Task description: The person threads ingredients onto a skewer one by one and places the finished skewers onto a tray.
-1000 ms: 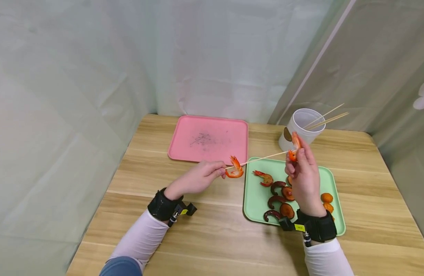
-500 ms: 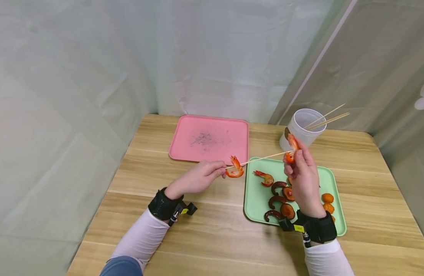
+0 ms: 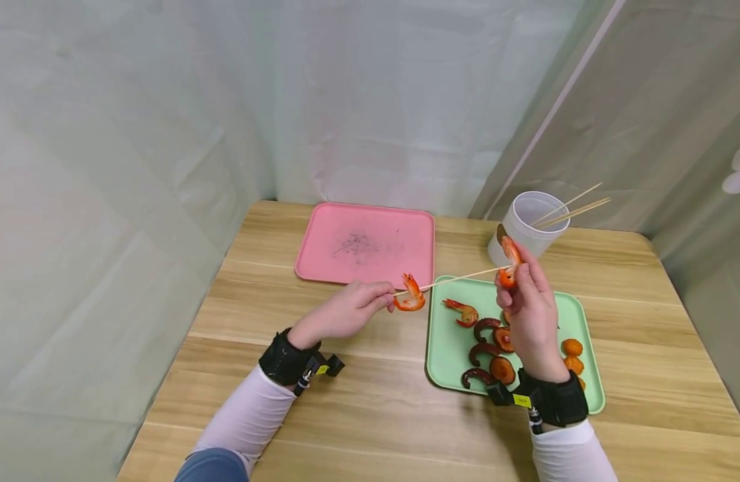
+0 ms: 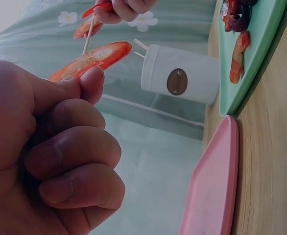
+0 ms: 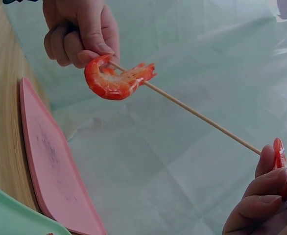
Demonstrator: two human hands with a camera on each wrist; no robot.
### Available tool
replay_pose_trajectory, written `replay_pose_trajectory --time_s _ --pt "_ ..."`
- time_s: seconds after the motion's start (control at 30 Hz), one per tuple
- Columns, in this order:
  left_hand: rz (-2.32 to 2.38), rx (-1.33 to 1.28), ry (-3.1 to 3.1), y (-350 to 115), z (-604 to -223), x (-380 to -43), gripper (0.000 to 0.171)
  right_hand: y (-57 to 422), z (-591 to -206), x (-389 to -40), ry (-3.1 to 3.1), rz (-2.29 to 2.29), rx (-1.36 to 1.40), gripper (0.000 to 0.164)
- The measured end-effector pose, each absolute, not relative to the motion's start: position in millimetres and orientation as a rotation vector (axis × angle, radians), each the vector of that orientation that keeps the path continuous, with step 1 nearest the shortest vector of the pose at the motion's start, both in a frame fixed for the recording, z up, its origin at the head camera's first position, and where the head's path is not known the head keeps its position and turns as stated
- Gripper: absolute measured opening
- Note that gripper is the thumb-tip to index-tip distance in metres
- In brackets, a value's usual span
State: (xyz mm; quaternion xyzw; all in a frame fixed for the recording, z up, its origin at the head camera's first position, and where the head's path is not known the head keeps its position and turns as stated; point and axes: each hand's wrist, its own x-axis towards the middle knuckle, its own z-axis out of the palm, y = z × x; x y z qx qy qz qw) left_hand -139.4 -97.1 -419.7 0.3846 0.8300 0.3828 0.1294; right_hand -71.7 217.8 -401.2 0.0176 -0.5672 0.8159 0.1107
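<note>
My left hand [image 3: 346, 309] pinches one end of a thin wooden skewer [image 5: 202, 116], its other fingers curled in. Close by its fingertips a curled orange shrimp [image 5: 111, 83] is threaded on that skewer. At the far end my right hand [image 3: 529, 308] holds a second shrimp [image 3: 510, 261] between thumb and fingers, where the skewer's tip meets it. Whether the tip has gone into this shrimp I cannot tell. Below the right hand lies a green tray [image 3: 445, 368] with another shrimp [image 3: 461, 312], dark octopus tentacles [image 3: 482, 351], mushroom caps [image 3: 502, 369] and orange balls [image 3: 572, 347].
Behind the left hand, a pink tray [image 3: 370, 241] with dark marks lies at the table's back edge. A white cup [image 3: 529, 217] with several skewers [image 3: 577, 209] stands behind the right hand. Wooden table [image 3: 370, 415] surrounds both trays; curtains hang behind.
The right hand's shrimp has shifted slightly left and down and turned a little against the skewer's tip. My left hand and the threaded shrimp stay in place.
</note>
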Motion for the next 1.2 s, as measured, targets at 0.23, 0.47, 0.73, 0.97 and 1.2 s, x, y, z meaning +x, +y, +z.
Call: replay_pose_trajectory --time_s 0.23,0.47,0.73,0.97,1.2 --pt "1.111 1.121 2.411 -97.1 -420.9 -139.8 0.027 218.0 -400.2 -71.2 -1.632 2.419 0.058 0.047" --pt "1.107 1.119 2.418 -97.4 -421.1 -139.7 0.025 218.2 -399.7 -71.0 -1.644 2.411 0.045 0.046" --pt "1.129 1.114 2.408 -97.5 -419.5 -139.0 0.024 214.6 -399.7 -71.1 -1.764 2.218 -0.003 0.033" --pt "1.155 1.107 2.408 -98.9 -416.5 -138.5 0.023 215.1 -401.0 -71.3 -1.831 2.096 -0.015 0.034" --pt "1.184 1.13 2.397 -100.7 -412.2 -138.7 0.022 219.3 -394.7 -65.4 -2.001 1.948 -0.065 0.03"
